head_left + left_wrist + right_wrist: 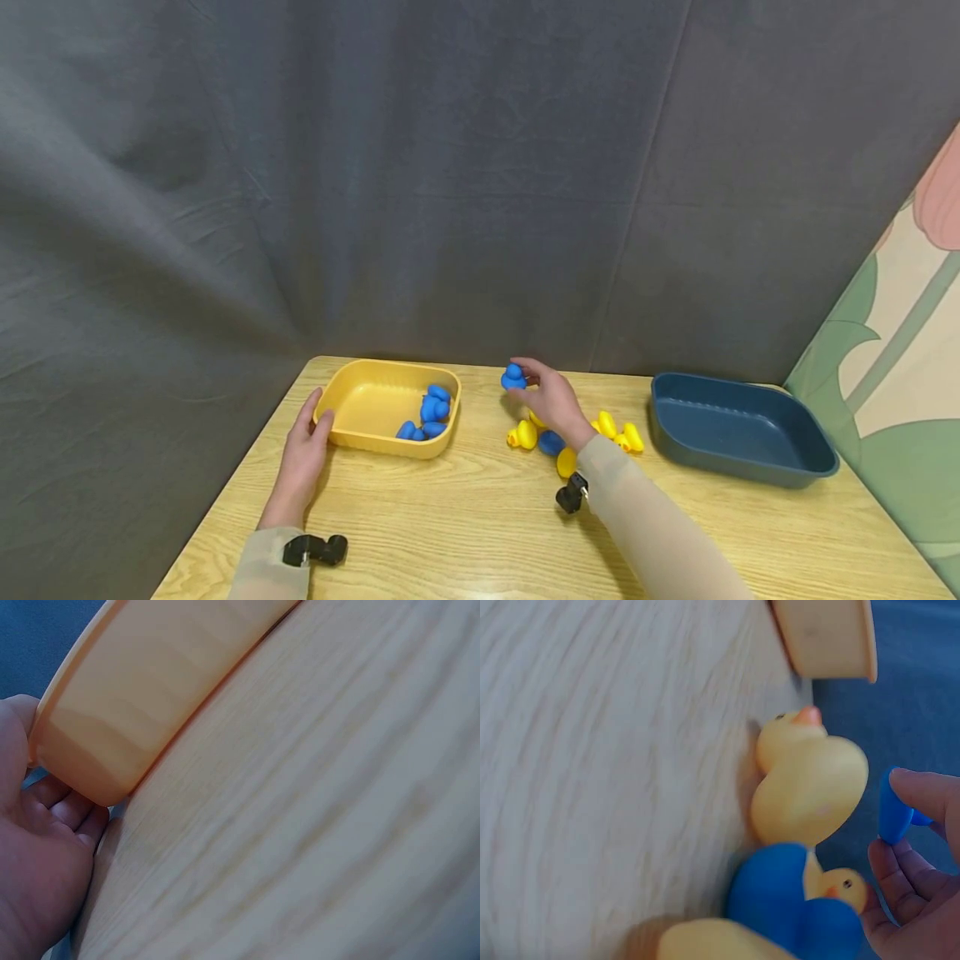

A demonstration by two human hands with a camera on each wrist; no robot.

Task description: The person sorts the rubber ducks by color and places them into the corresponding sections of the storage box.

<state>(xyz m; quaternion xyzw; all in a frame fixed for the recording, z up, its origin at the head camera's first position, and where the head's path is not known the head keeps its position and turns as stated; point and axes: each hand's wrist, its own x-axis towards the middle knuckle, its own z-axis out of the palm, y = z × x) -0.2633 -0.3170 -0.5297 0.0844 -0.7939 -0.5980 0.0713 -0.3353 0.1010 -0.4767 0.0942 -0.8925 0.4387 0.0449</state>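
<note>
My right hand (pixel 542 390) pinches a small blue rubber duck (pixel 513 377) above the table, just right of the yellow tray (pixel 352 379). In the right wrist view the same blue duck (pixel 894 811) sits between my fingertips (pixel 927 791). Below that hand lie several yellow ducks (pixel 525 435) and one more blue duck (pixel 551 442); the right wrist view shows a yellow duck (pixel 810 787) and a blue duck (pixel 780 896) close up. My left hand (pixel 306 442) rests against the yellow tray's left corner (pixel 90 761), thumb on its rim. Several blue ducks (pixel 429 412) lie inside it.
A dark blue tray (pixel 738 433) stands at the right of the wooden table (pixel 465 533), with nothing seen in it. A grey cloth backdrop hangs behind. A patterned panel (pixel 892 367) stands at the far right.
</note>
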